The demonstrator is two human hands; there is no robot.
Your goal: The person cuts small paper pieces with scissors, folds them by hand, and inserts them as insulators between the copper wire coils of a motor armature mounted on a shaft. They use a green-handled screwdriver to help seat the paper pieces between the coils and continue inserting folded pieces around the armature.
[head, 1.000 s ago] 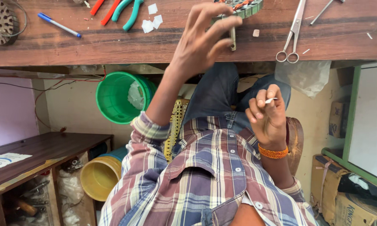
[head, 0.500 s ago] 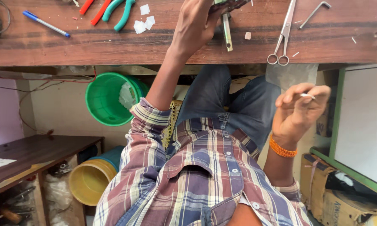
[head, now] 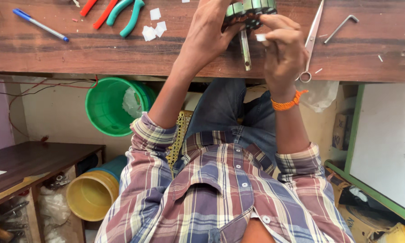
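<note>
- Left hand (head: 211, 33) wrapped around a motor armature (head: 248, 10) with copper-and-green windings, fingers curled shut on its body, held over the wooden workbench (head: 166, 54) near the far edge of view.
- Armature's steel shaft (head: 245, 54) sticks out toward the person, past the hand.
- Right hand (head: 281, 49) right beside the armature, thumb and forefinger pinched closed on a small white paper slip (head: 261, 38) (tiny, hard to make out), other fingers loosely bent, fingertips touching the armature's side.
- Orange thread band (head: 287, 102) on the right wrist.
- Scissors (head: 311, 42) lie on the bench just beside the right hand; a bent hex key (head: 341, 28) further out to that side.
- On the left side of the bench: green-handled pliers (head: 127, 15), red-handled tool (head: 98, 11), a blue pen (head: 39, 24), scattered white paper squares (head: 150, 28).
- Below the bench: green bucket (head: 110, 105), yellow bucket (head: 92, 194).
- Person wears a plaid shirt (head: 220, 193), sleeves rolled up.
</note>
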